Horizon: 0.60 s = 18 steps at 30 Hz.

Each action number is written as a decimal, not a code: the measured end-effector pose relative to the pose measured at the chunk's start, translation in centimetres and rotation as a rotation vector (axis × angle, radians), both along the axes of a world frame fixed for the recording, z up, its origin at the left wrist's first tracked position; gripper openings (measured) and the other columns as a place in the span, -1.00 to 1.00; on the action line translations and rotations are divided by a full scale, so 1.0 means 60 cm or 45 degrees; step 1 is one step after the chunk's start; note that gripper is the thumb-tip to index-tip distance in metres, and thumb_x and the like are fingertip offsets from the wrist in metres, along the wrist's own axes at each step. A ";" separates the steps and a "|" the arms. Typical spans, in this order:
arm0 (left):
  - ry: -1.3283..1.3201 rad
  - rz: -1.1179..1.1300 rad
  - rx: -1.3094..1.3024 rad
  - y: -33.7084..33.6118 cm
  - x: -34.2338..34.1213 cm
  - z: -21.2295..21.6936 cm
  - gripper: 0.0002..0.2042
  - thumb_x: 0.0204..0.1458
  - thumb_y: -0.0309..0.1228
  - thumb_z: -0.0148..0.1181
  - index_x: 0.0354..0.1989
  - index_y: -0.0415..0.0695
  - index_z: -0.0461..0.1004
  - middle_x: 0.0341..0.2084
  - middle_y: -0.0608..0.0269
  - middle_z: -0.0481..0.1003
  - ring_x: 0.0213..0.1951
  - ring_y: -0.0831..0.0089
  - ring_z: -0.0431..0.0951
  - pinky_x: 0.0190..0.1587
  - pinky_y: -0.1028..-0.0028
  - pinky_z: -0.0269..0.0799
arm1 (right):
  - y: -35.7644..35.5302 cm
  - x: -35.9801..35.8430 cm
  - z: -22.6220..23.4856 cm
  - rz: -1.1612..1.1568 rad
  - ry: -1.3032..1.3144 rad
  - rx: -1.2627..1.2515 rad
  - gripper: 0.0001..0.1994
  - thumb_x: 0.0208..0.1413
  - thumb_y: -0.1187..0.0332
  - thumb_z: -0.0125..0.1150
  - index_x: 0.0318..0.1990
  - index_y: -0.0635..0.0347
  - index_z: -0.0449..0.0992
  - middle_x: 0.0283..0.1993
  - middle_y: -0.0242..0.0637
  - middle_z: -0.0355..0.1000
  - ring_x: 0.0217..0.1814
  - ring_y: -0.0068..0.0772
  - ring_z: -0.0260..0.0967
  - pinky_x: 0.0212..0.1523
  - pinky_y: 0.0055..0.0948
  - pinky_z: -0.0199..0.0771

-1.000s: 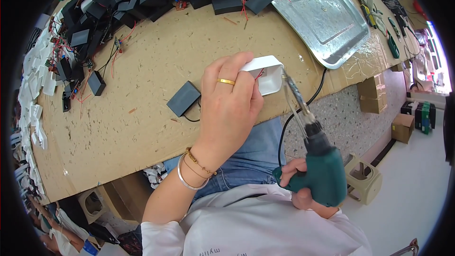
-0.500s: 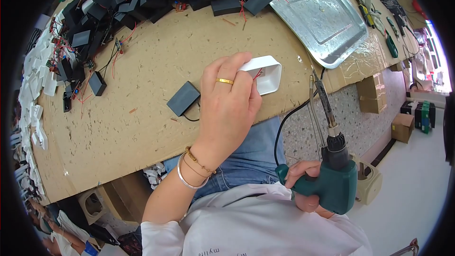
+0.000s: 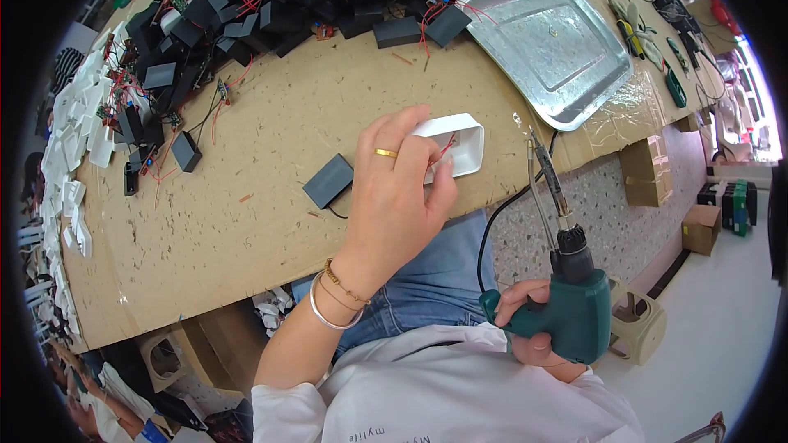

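Under the left hand (image 3: 400,189) lies a white, open rectangular casing (image 3: 460,144).

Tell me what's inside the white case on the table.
Thin red wires show inside the open white case. The left hand covers its left part, so anything there is hidden.

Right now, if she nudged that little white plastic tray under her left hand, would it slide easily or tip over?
The white tray looks like a thin, hollow shell, so probably light and easy to slide on the cardboard-covered table. It sits low and open side up, so tipping seems unlikely. The left hand rests fingers on its rim, likely steadying it; thin red wires inside might snag.
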<state>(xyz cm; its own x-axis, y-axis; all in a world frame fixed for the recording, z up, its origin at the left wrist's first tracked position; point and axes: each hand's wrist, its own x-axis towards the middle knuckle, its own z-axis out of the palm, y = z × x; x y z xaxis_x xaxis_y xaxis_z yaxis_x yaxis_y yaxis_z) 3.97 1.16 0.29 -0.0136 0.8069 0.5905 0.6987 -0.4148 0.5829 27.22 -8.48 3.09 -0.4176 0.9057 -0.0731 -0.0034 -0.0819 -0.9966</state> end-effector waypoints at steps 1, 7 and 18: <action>0.001 -0.004 0.008 -0.002 0.000 0.008 -0.71 -0.23 -0.52 0.28 -0.30 -0.22 0.37 -0.03 0.02 0.34 -0.03 0.02 0.32 -0.03 0.22 0.31 | 0.001 -0.001 -0.008 -0.021 0.009 0.156 -0.50 0.08 0.05 0.19 -0.01 0.26 0.29 -0.24 -0.14 0.41 -0.31 -0.37 0.41 -0.22 -0.36 0.42; 0.300 0.021 -0.126 -0.019 -0.024 0.058 -0.35 -0.33 -0.39 0.40 0.05 -0.12 0.28 0.02 0.08 0.33 0.00 0.11 0.34 -0.01 0.22 0.32 | 0.001 0.002 -0.032 -0.032 0.047 0.336 -0.46 0.07 -0.02 0.19 0.03 0.17 0.24 -0.18 -0.05 0.36 -0.41 -0.38 0.42 -0.32 -0.34 0.45; -0.985 0.078 -0.927 -0.283 -0.266 0.124 -0.42 -0.12 -0.32 0.33 0.08 -0.29 0.28 -0.36 0.29 0.47 -0.46 0.61 0.44 -0.47 0.64 0.37 | 0.021 -0.015 -0.052 -0.218 0.286 0.322 -0.37 0.07 -0.15 0.05 0.06 0.23 0.23 -0.15 -0.08 0.32 -0.41 -0.43 0.30 -0.19 -0.38 0.27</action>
